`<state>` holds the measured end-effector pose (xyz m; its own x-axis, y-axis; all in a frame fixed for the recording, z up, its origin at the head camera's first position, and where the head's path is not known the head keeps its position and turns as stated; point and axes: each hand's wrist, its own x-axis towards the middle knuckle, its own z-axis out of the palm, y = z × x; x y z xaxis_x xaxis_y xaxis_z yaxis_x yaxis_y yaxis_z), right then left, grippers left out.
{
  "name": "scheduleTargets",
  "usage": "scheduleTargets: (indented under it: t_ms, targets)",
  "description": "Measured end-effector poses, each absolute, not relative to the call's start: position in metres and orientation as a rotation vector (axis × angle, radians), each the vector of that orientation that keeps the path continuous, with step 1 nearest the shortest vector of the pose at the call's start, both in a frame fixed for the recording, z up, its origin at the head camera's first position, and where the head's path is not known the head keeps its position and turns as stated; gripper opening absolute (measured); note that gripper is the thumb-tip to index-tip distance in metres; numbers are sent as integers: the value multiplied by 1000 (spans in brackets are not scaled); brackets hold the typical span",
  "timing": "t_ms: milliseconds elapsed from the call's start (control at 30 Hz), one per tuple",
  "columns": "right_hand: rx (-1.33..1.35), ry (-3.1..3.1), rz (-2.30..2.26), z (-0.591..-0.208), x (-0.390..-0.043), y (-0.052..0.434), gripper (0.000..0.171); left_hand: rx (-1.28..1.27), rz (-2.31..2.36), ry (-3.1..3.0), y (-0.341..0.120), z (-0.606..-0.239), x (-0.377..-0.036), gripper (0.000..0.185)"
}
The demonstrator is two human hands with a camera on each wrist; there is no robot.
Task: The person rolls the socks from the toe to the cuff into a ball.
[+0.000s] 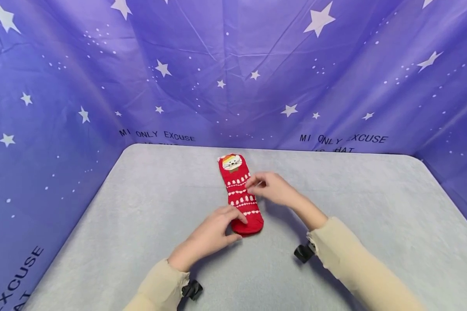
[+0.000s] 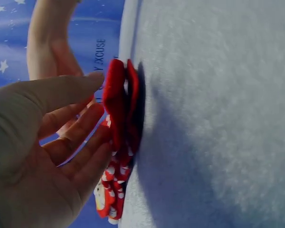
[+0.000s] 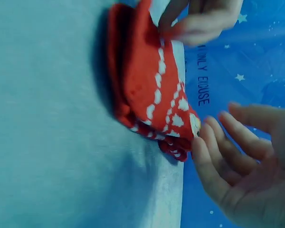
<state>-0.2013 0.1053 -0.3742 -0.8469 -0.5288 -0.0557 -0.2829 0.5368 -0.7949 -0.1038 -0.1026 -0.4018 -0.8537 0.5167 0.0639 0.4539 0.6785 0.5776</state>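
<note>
A pair of red socks [image 1: 253, 223] lies flat on the table, one layer on top of the other. White hearts and small white shapes run across them in bands, and a white whiskered animal face [image 1: 232, 162] marks the far end. Over the near, toe end is my left hand [image 1: 214, 231], its fingers loosely spread and the thumb beside the edge. My right hand [image 1: 274, 188] is at the right edge of the middle part, fingers slightly bent and apart. In the right wrist view, two layers of the red socks [image 3: 142, 80] show, the toe end lifting a little.
A grey cloth-like surface covers the table [image 1: 358, 194]. Behind it and at both sides hangs a purple-blue curtain [image 1: 225, 112] with white stars and black lettering. Small black devices [image 1: 304, 253] sit at the cuffs of both beige sleeves [image 1: 358, 259].
</note>
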Motion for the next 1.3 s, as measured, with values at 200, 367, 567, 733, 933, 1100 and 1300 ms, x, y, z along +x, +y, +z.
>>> scheduleTargets:
  t_ms: [200, 367, 567, 733, 933, 1100, 1300]
  targets:
    - [-838, 2320, -1106, -386, -177, 122, 13, 810, 832, 2772, -100, -409, -113, 32]
    - [-966, 2402, -937, -396, -165, 130, 20, 814, 764, 2764, -99, -410, -119, 33]
    - [-1112, 2553, -722, -397, -154, 126, 29, 797, 695, 2774, -96, -408, -127, 30]
    - [-1105, 2624, -628, -397, -151, 121, 30, 782, 663, 2797, -93, -406, -130, 24]
    - [-1089, 2692, -684, -401, -151, 119, 14, 712, 805, 2812, -97, -408, -130, 13]
    - [-1025, 2666, -899, -400, -148, 122, 7, 630, 965, 2787, -106, -406, -124, 12]
    - [-871, 2569, -1129, -393, -142, 122, 5, 561, 1205, 2692, -116, -400, -118, 9]
